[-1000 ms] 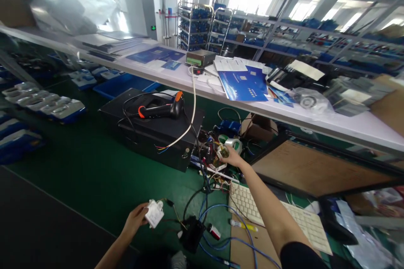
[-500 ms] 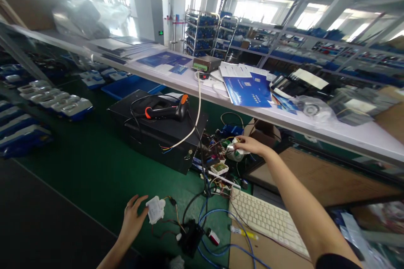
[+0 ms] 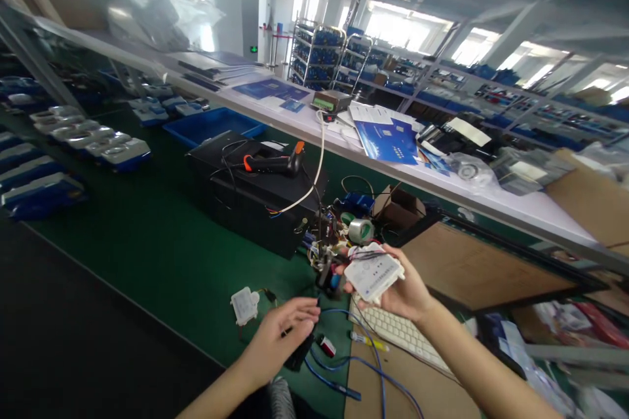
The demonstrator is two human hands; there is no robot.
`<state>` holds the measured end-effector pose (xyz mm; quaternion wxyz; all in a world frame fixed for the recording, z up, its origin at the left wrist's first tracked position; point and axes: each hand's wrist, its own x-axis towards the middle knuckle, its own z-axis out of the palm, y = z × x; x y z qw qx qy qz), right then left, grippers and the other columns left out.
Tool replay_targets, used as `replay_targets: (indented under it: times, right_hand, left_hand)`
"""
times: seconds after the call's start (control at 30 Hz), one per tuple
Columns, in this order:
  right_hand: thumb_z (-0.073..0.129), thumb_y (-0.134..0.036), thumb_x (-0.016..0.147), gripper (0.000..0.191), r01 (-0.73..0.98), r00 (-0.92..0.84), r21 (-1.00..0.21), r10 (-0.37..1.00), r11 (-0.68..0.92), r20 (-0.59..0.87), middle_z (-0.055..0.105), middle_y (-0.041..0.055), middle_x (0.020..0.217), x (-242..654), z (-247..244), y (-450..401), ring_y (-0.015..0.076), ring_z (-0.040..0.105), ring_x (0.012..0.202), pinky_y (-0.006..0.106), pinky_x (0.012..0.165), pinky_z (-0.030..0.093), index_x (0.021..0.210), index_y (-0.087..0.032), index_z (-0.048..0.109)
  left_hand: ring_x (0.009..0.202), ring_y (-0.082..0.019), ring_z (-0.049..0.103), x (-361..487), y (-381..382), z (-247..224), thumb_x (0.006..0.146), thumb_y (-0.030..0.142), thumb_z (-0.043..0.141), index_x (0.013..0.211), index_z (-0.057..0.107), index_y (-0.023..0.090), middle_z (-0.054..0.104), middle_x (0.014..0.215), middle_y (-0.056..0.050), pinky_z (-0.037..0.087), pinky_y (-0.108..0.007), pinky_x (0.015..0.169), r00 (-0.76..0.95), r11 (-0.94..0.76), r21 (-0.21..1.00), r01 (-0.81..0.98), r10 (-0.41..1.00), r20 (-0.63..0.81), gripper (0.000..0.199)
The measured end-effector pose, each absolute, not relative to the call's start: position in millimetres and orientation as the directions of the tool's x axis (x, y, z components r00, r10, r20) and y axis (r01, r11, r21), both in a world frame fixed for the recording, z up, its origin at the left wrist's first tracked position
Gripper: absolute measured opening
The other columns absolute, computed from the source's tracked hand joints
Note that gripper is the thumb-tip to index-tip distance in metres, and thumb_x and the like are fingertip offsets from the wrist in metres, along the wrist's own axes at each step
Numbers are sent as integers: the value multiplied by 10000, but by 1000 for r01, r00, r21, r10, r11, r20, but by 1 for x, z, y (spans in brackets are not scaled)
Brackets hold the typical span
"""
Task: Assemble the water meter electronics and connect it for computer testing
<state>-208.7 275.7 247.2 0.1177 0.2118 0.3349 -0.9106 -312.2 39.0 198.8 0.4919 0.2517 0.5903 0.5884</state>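
Observation:
My right hand [image 3: 400, 291] is wrapped round a white plastic module [image 3: 374, 273] with small print and dark wires, held above the keyboard [image 3: 398, 334]. My left hand [image 3: 287, 334] hovers over a black device [image 3: 298, 352], its fingers bent and close together; whether they grip anything is hidden. Left of it, a smaller white box [image 3: 244, 306] with thin wires lies on the green surface. A red and white item [image 3: 327, 346] and a blue cable [image 3: 339, 391] are to the right of the black device.
A black case [image 3: 246, 203] carries a barcode scanner [image 3: 275, 163]. Behind my right hand are tape rolls [image 3: 361, 230], tangled parts and an open cardboard box [image 3: 399, 207]. A raised white shelf [image 3: 289, 119] holds papers and runs across the view.
My right hand has come back from the pile of parts towards me, now with the white module clearly visible. My left hand has let go of the smaller white box and moved right.

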Motion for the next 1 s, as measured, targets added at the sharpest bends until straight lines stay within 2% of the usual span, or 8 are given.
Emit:
replay_targets:
  times: [0.1,0.2,0.3,0.53,0.63,0.73,0.9,1.0]
  right_hand:
    - [333,-690,772,678,476,-849,-442,-264,-760,-459,622,143,1065,-209,213,226,250,634,856,372,659,512,1222,-197,454]
    - [281,-749,764,746,570,-802,-329,-423,-753,-421,645,140,995,-215,175,182,255,646,827,364,648,516,1194,-173,480]
    - [200,-791,763,807,630,-762,-250,-521,-736,-385,657,135,953,-225,142,149,252,660,778,353,629,515,1189,-169,488]
    - [69,-826,756,915,760,-645,-321,-594,-566,-480,664,174,887,-248,100,130,258,672,670,352,510,523,1170,-127,488]
    - [74,-790,793,869,752,-648,-413,-460,-514,-607,671,184,845,-250,102,141,269,676,656,319,429,502,1181,-122,472]
    - [308,-663,862,640,651,-710,-556,-157,-517,-686,680,163,868,-247,114,169,228,674,645,294,457,513,1167,-127,479]
    - [611,-493,759,437,378,-733,-810,389,-449,-558,675,57,795,-249,128,246,112,596,564,180,431,438,1035,-156,583]
    - [663,-418,728,334,322,-649,-883,599,-342,-469,623,2,653,-265,125,284,70,507,468,157,376,350,888,-131,605]
  left_hand:
    - [896,-191,599,-304,42,192,695,594,666,1190,547,135,613,1077,-126,474,-284,775,-352,134,829,-543,860,-370,686]
    - [635,-103,551,-304,32,176,621,532,752,1072,606,110,632,841,-59,425,-210,601,-321,182,680,-710,777,-542,635]
    - [583,-106,540,-307,13,162,546,518,793,914,647,76,622,703,-43,382,-196,530,-340,208,611,-764,675,-655,593]
    - [599,-142,579,-317,-19,142,414,366,892,835,644,55,657,707,-65,423,-234,550,-472,181,643,-744,538,-698,579]
    - [629,-146,596,-325,-23,146,390,393,895,836,617,78,661,727,-55,461,-250,595,-536,97,650,-754,480,-695,613]
    - [649,-151,613,-340,-28,159,377,395,899,875,602,104,668,765,-44,492,-268,623,-577,18,646,-763,431,-693,649]
    - [604,-152,610,-364,-40,186,340,365,912,842,587,101,661,704,-28,503,-264,564,-641,-33,676,-736,356,-680,654]
    - [625,-167,623,-376,-44,190,364,345,913,886,583,85,675,731,-49,517,-272,567,-682,-20,719,-695,335,-650,669]
